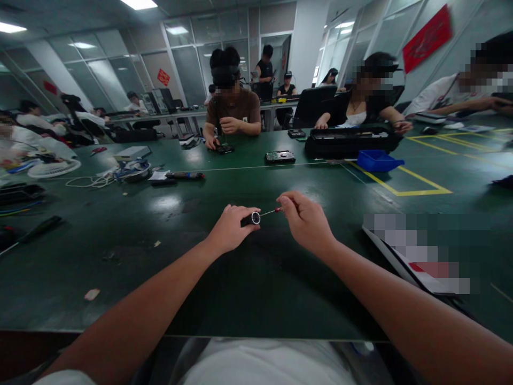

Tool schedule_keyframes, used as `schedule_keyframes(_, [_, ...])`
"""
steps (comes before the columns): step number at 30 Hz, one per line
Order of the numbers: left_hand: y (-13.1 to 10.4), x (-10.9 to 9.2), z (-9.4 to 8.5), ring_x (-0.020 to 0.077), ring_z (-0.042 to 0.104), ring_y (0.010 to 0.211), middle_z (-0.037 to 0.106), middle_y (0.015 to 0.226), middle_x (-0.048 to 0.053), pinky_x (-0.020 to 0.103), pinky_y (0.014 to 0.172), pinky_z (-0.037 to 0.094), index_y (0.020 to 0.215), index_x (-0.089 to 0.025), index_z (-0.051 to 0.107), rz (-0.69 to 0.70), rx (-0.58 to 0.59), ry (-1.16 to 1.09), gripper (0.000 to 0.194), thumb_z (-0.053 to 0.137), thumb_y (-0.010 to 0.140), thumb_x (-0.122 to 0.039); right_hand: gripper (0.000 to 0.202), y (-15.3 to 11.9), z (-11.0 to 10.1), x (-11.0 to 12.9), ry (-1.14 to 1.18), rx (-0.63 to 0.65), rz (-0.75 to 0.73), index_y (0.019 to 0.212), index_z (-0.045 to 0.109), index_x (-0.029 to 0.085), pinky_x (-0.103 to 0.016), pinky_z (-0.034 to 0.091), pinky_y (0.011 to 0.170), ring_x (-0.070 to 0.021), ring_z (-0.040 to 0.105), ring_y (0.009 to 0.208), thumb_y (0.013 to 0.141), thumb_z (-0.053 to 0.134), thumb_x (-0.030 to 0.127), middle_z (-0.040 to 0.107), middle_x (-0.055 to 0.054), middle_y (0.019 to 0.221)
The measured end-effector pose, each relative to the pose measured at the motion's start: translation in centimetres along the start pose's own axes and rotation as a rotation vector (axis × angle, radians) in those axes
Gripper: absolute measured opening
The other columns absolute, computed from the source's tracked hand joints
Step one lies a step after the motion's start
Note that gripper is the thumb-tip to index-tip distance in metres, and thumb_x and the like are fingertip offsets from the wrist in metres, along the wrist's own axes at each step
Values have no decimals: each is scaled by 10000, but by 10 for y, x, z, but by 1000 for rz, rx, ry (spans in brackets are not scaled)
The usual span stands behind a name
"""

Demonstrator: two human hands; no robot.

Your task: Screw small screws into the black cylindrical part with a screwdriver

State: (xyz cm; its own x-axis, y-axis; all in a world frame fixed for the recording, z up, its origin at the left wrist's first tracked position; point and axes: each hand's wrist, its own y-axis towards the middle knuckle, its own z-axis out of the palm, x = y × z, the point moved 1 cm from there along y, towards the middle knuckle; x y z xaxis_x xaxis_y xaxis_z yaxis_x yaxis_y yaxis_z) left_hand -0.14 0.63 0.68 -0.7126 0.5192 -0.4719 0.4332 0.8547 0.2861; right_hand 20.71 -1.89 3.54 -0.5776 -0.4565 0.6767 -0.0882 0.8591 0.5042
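Green and slightly shiny, the table top carried many things around the two working hands. The left hand was closed around a black cylinder, whose round end with a bright rim looked out between thumb and fingers; these covered most of its body. The right hand was pinching a thin red-handled tool, and its metal shaft pointed to this round end. Whether the tip touched it, I could not tell.

Further across, a silver-and-black device lay flat. To its right stood a long black case, which hid part of the co-worker behind it, and before the case a blue tray was set over the yellow tape. On the left were a dark rod, a white cable and a round white grille. Near the right forearm lay a flat whitish object, partly blurred. Opposite, a person in a brown shirt handled a small dark part.
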Motion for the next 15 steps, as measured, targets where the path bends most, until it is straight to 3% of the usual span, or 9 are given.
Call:
schedule_keyframes(3, [0, 1, 0, 248, 589, 1077, 694, 1126, 34, 496, 1059, 373, 1263, -271, 635, -3, -15, 9, 393, 694, 878, -328, 220, 0, 1, -1, 39, 7, -9, 1088, 575, 194, -301, 403, 633, -177, 610, 698, 971, 403, 266, 661, -28, 793])
schedule_keyframes(9, [0, 1, 0, 250, 584, 1075, 692, 1137, 38, 500, 1069, 369, 1261, -264, 635, 7, -9, -2, 386, 685, 884, -325, 252, -2, 1, -1, 60, 42, 51, 1081, 579, 227, -331, 419, 644, -189, 601, 684, 998, 387, 368, 633, -15, 757])
schedule_keyframes(12, [-1, 1, -1, 257, 585, 1067, 692, 1127, 42, 518, 1081, 364, 1277, -275, 630, -29, -31, 12, 405, 685, 883, -351, 212, 0, 5, -5, 201, -3, 103, 1109, 543, 222, -352, 472, 696, -193, 624, 737, 964, 452, 349, 644, -19, 801])
schedule_keyframes(15, [-1, -1, -2, 256, 590, 1065, 689, 1137, 49, 508, 1073, 382, 1282, -274, 628, -50, -44, 16, 415, 685, 882, -369, 208, 5, 12, -14, 449, -19, 210, 968, 571, 211, -378, 531, 758, -190, 641, 761, 918, 537, 411, 659, -36, 829])
